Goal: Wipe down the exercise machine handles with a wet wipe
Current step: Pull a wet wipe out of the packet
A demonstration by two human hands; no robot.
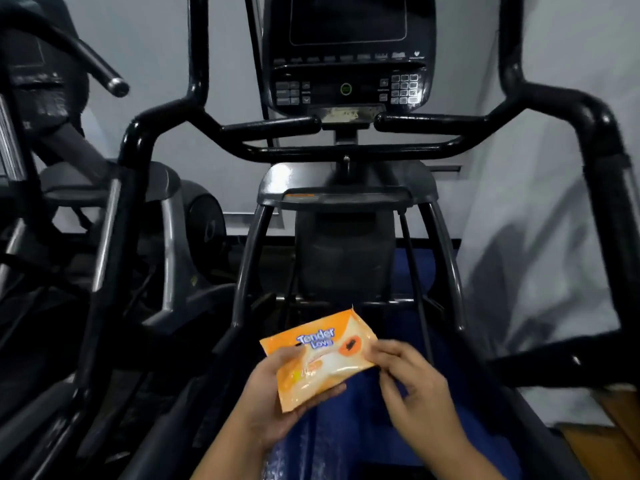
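Observation:
An orange and white pack of wet wipes (320, 358) is low in the middle of the view. My left hand (273, 400) holds it from below, thumb on top and fingers curled under. My right hand (407, 379) pinches the pack's right edge with its fingertips. The black exercise machine stands in front of me. Its left handle (138, 133) and right handle (588, 116) curve up at either side, and two short inner grips (273, 128) (429, 121) sit below the console (346, 53).
A second black machine (52, 98) stands close on the left, its bar end (117, 86) pointing toward me. A grey wall lies behind and to the right. Blue matting (349, 427) covers the floor below my hands, with wooden flooring (602, 427) at the lower right.

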